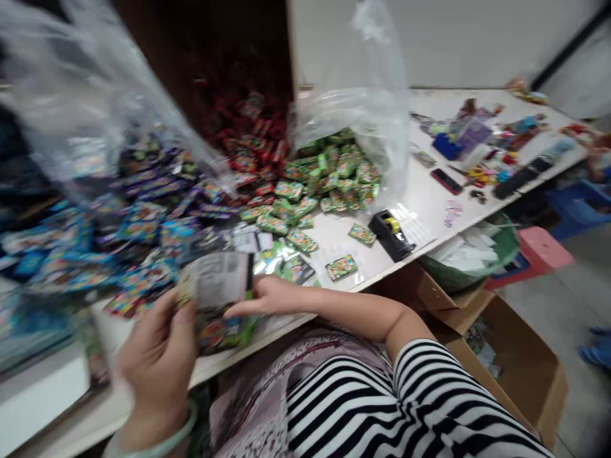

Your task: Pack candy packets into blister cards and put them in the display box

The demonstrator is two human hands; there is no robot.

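My left hand (160, 356), with a pale bangle at the wrist, pinches the left edge of a printed plastic pouch (222, 280). On the pouch's right edge is my right hand (272, 296), its thumb and fingers around it. The pouch has a pale printed panel above and a colourful lower part, and it is blurred. Behind it lie blue packets (147, 222), purple packets (157, 181), red packets (258, 149) and green packets (334, 168). Two single green packets (341, 267) (361, 234) rest near the table's front edge.
A black tape dispenser (391, 235) stands on the white table (420, 216). Clear plastic bags (382, 127) surround the piles. Farther right are a phone (446, 181) and small clutter. Below the edge stand an open cardboard box (510, 356) and a pink stool (544, 248).
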